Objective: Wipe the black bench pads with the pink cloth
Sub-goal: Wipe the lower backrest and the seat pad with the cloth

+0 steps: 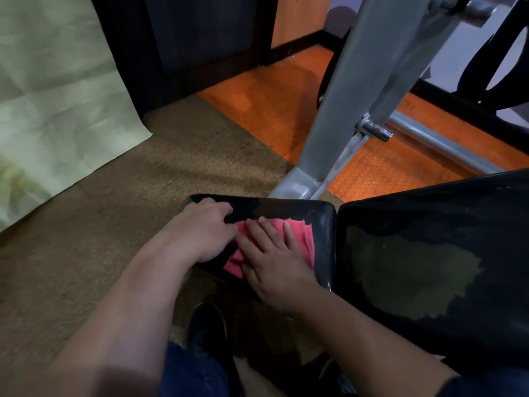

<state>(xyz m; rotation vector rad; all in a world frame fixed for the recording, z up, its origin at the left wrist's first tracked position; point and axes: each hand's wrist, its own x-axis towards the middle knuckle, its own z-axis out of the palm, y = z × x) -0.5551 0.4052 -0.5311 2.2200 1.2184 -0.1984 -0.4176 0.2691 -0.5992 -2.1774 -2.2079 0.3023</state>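
Pink cloth (300, 236), crumpled and folded with ragged edges, lies on the smaller black bench pad (320, 224), its long axis running from the near edge of the pad toward the far right corner. That glossy pad sits just beside a larger black bench pad (429, 253), a narrow gap between them. The right hand (274, 267) presses flat on the cloth, fingers (289, 236) spread and extended, grasping nothing. The left hand (200, 230) rests at the pad's left edge, its fingers curled; I cannot tell whether they pinch the cloth. Beyond stands a grey metal frame (355, 110) on orange floor (272, 104) and brown carpet (171, 167).
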